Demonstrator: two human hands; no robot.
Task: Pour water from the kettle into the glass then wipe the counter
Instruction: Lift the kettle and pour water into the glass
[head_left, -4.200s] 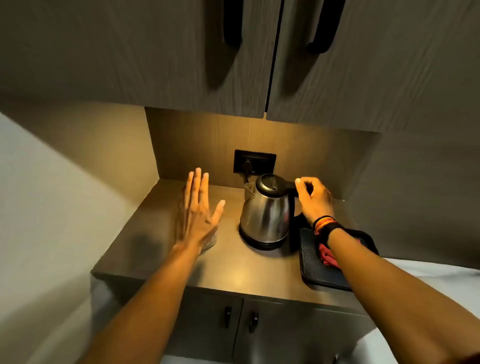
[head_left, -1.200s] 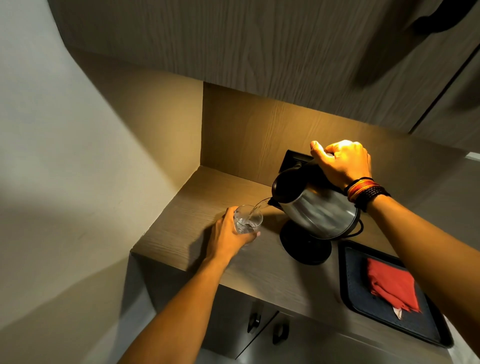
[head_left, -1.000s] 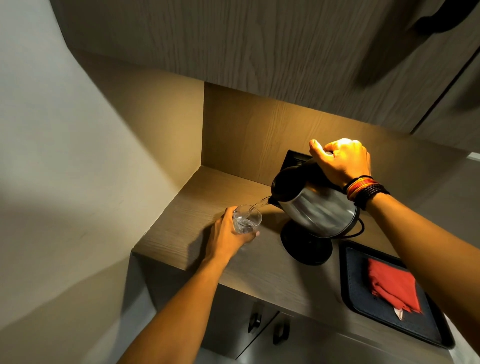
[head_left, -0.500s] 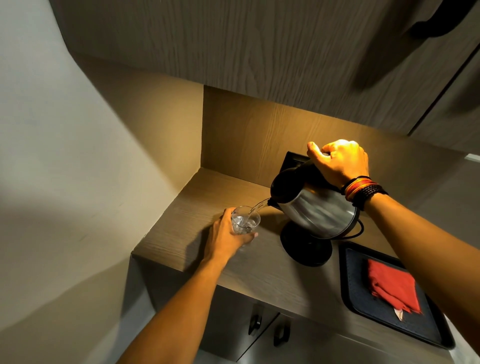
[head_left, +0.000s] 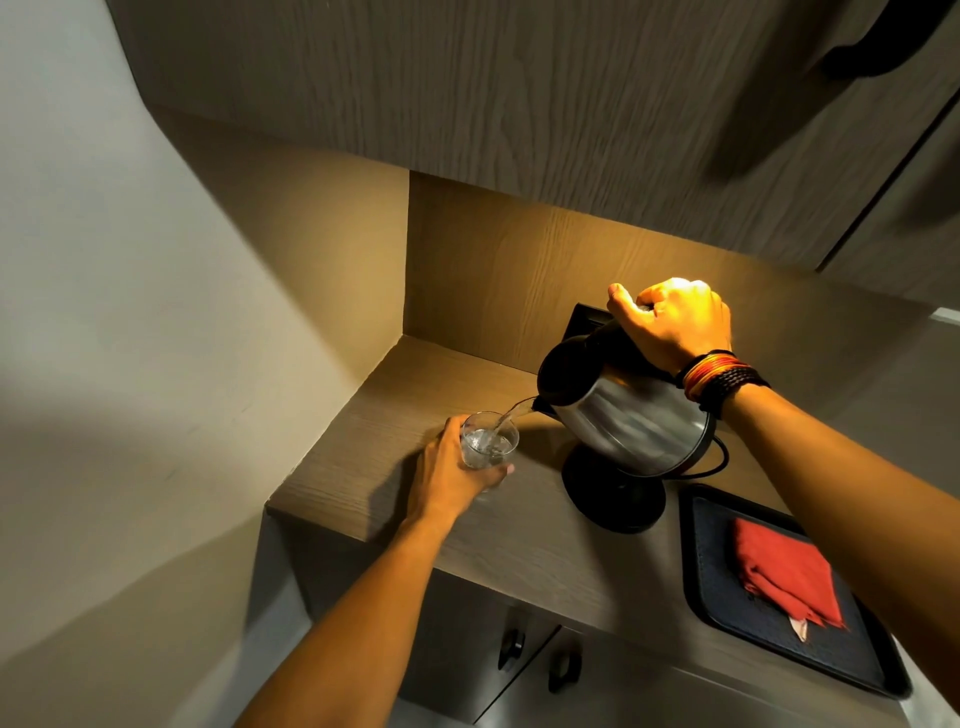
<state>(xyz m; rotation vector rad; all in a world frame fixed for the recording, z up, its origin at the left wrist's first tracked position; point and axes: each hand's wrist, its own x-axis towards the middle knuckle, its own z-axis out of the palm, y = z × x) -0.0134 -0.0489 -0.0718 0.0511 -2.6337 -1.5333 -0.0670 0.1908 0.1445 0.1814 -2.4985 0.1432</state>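
Note:
My right hand grips the black handle of a steel kettle, lifted off its round black base and tilted left. A thin stream of water runs from its spout into a clear glass that stands on the wooden counter. My left hand is wrapped around the near side of the glass. The glass holds some water. A folded red cloth lies on a black tray at the right.
Upper cabinets hang low over the counter. A wall closes the left side. A black wall socket sits behind the kettle, its cord looping beside the base. Lower cabinet doors with black knobs are below the counter edge.
In the oldest frame the kettle stood on its base and my left hand was open. Over the last second the pour continues, and the water in the glass has risen slightly.

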